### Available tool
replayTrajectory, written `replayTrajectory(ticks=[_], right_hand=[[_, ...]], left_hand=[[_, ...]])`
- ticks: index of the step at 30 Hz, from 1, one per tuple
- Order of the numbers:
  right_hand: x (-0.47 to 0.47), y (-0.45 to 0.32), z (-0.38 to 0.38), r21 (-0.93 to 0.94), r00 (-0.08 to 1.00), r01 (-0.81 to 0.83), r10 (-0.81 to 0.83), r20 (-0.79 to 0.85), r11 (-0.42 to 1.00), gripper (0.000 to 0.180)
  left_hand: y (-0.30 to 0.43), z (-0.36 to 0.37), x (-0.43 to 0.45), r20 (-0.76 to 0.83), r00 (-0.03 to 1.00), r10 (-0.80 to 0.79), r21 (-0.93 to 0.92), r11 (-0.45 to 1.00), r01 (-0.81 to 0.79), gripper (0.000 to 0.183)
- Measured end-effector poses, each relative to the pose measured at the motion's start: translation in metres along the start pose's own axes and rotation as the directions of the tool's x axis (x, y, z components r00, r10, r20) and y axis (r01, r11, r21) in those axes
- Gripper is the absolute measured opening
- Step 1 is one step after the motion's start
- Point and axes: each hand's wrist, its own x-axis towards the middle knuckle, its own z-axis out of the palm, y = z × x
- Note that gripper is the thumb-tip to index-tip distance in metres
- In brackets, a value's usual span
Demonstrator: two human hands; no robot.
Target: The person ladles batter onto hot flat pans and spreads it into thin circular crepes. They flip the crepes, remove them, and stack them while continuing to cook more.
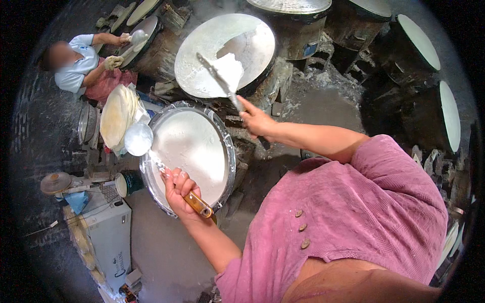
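Observation:
My left hand [181, 191] grips the wooden handle of a metal ladle [138, 139]. The ladle's round bowl, coated in white, hangs over the left rim of a wide basin [231, 151] filled with white liquid batter [189, 151]. My right hand [258, 118] is closed around a long flat metal spatula [218, 77], its blade reaching over a large round griddle [261, 41]. White batter [231, 72] covers part of that griddle, thick and glossy near the blade. A patch toward the upper right shows barer surface. Whether the blade touches the batter, I cannot tell.
Left of the basin stands a stack of thin round flatbreads [117, 117]. A co-worker [75, 64] with a ladle works at another griddle [146, 34]. More drum stoves [303, 36] line the top and right. A carton [106, 235] and a bucket [127, 184] sit lower left.

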Motion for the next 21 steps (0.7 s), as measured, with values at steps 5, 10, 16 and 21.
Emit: replayTrajectory(ticks=[5,10,16,21], right_hand=[[0.004,-0.020,-0.060,-0.143,0.994,-0.011,-0.004,-0.107,0.990,0.053],[-0.018,-0.047,-0.033,-0.339,0.995,0.028,0.008,0.103,0.940,0.051],[-0.019,-0.035,-0.060,-0.410,0.950,-0.047,0.167,0.263,0.911,0.053],[-0.007,-0.052,-0.143,-0.360,0.950,-0.080,0.180,0.255,0.930,0.051]], left_hand=[[0.007,-0.024,-0.005,-0.015,0.998,-0.058,-0.080,0.995,0.057,0.028],[0.000,-0.025,0.003,0.008,0.998,-0.056,-0.105,0.993,0.056,0.018],[-0.026,-0.011,0.005,-0.014,0.999,-0.030,-0.127,0.992,0.028,0.017],[-0.065,0.010,0.010,-0.026,1.000,-0.015,-0.188,0.982,0.010,0.024]])
